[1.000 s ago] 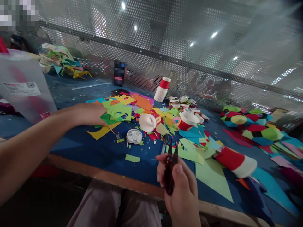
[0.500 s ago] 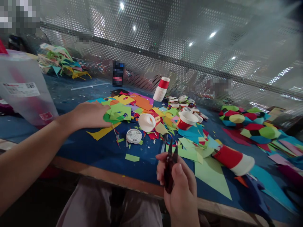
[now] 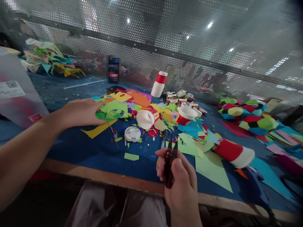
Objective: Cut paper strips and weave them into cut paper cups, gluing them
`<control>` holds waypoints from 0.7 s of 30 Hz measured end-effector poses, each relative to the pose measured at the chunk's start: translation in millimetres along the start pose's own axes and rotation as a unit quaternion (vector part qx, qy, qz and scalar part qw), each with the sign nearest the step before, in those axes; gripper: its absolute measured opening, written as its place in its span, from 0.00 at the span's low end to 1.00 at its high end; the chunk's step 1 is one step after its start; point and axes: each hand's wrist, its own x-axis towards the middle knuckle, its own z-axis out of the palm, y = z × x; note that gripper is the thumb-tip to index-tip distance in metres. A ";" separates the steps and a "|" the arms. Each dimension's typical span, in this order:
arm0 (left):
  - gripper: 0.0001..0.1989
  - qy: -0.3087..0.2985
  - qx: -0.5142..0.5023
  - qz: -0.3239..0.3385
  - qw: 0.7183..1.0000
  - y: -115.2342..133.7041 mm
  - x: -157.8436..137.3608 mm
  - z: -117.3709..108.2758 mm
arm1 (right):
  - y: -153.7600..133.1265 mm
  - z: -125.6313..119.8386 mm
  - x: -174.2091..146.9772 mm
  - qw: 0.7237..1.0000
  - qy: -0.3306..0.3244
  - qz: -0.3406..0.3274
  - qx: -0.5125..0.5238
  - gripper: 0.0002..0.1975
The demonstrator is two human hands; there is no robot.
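My right hand [image 3: 181, 179] is closed around small scissors [image 3: 168, 171] with dark reddish handles, held upright near the table's front edge. Their dark blades stand slightly apart with nothing between them. On the left, my left hand [image 3: 79, 112] reaches palm down onto green paper pieces [image 3: 115, 109]. Its fingertips are mostly hidden, so I cannot tell whether they grip any paper. Between the hands lie a tipped red and white paper cup [image 3: 145, 119] and a white round disc [image 3: 132, 134] with a printed pattern. Loose paper scraps surround them.
A stack of paper cups [image 3: 159, 85] stands at the back beside a pile of white discs [image 3: 181, 93]. Colourful paper balls [image 3: 258, 127], another cup [image 3: 233, 152] and a dark blue hot-glue gun [image 3: 255, 186] lie right. A translucent container [image 3: 21, 94] stands left, before a perforated metal screen [image 3: 142, 37].
The camera view has turned slightly, shifting the scene's left side leftward. My left hand still rests at the green paper, and my right hand keeps the same hold on the scissors.
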 end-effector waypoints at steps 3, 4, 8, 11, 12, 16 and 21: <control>0.34 -0.025 0.085 0.022 0.996 4.4 -2.8 -0.2 | 2.2 -2.0 -0.4 1.000 -0.007 0.000 0.007 0.17; 0.34 -0.029 0.108 0.025 0.993 5.4 -3.2 -0.3 | 2.7 -2.5 -0.4 1.000 -0.010 0.000 0.008 0.16; 0.35 -0.039 0.169 0.037 0.984 7.2 -2.0 -0.6 | 2.6 -2.5 -0.3 1.000 -0.010 0.007 0.003 0.16; 0.36 -0.034 0.195 0.044 0.979 10.8 -3.7 -2.1 | 1.4 -1.6 -0.3 1.000 -0.004 0.010 -0.002 0.16; 0.36 -0.029 0.201 0.046 0.978 12.8 -5.3 -3.0 | 1.3 -1.5 -0.4 1.000 -0.003 0.009 -0.004 0.16; 0.33 -0.004 0.221 0.056 0.974 19.4 -11.6 -6.1 | 2.7 -1.9 -0.2 1.000 -0.002 0.007 -0.006 0.17; 0.41 0.001 0.245 0.047 0.968 9.6 -2.1 -0.7 | 2.2 -0.7 0.2 0.997 0.025 0.057 -0.051 0.17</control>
